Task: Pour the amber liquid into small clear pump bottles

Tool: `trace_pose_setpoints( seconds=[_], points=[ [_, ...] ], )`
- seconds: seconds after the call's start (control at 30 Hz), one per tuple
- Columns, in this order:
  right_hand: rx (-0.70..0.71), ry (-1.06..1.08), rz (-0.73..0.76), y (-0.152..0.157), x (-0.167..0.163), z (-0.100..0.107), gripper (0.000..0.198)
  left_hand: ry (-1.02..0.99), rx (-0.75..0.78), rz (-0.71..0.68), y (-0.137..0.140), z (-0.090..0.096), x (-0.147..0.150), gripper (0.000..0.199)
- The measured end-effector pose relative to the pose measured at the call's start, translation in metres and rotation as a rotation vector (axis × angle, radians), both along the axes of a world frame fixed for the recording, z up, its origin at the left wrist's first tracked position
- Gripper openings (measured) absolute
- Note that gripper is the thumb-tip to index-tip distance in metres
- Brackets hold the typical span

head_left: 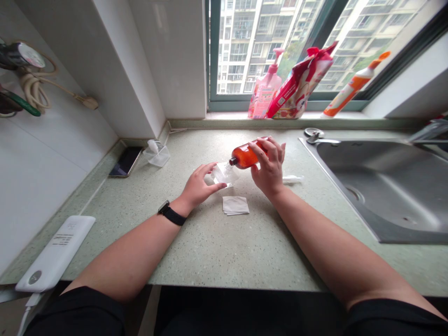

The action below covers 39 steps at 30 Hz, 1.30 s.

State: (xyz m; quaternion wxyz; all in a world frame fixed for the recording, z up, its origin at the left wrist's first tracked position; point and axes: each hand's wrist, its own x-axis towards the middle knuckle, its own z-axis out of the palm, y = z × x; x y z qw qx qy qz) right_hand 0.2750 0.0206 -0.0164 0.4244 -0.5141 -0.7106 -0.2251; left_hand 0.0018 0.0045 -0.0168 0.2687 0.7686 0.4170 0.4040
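My right hand [270, 167] grips an orange-brown see-through bottle [245, 155], tilted almost level, its dark uncapped neck pointing left and a little down. Just under that mouth is a small clear plastic container [224, 174], with my left hand [202, 184] closed around its left side. Whether liquid is running out of the bottle I cannot tell. A folded white tissue [235, 205] lies flat on the counter in front of the container. Behind my right wrist rests a clear, tube-like plastic item [294, 179], partly hidden.
On the left are another clear container [158, 154] with white stuff in it, a phone [126, 161] and a cabled white power bank [58, 252]. A steel sink [385, 163] takes up the right. A pink pump bottle [265, 93], a red bag [301, 88] and an orange-white bottle [352, 88] line the windowsill.
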Motion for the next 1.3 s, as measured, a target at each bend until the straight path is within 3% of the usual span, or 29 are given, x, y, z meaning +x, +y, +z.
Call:
trace_pose_setpoints(
  seconds=[0.43, 0.6, 0.77, 1.3],
  points=[
    [-0.071, -0.001, -0.031, -0.0011, -0.0004, 0.0027, 0.085, 0.003, 0.003, 0.001, 0.0007, -0.0014, -0.0001, 0.076],
    [-0.021, 0.002, 0.014, 0.0003, 0.0013, 0.0007, 0.086, 0.001, 0.003, -0.001, 0.0004, -0.0009, -0.0001, 0.074],
    [-0.032, -0.014, -0.044, -0.0007, -0.0004, 0.0016, 0.083, -0.009, -0.005, -0.002, 0.0004, -0.0005, 0.0001, 0.074],
    [-0.009, -0.008, -0.035, -0.0003, -0.0006, 0.0019, 0.081, 0.003, -0.016, 0.002, 0.0000, -0.0006, 0.0000, 0.075]
  ],
)
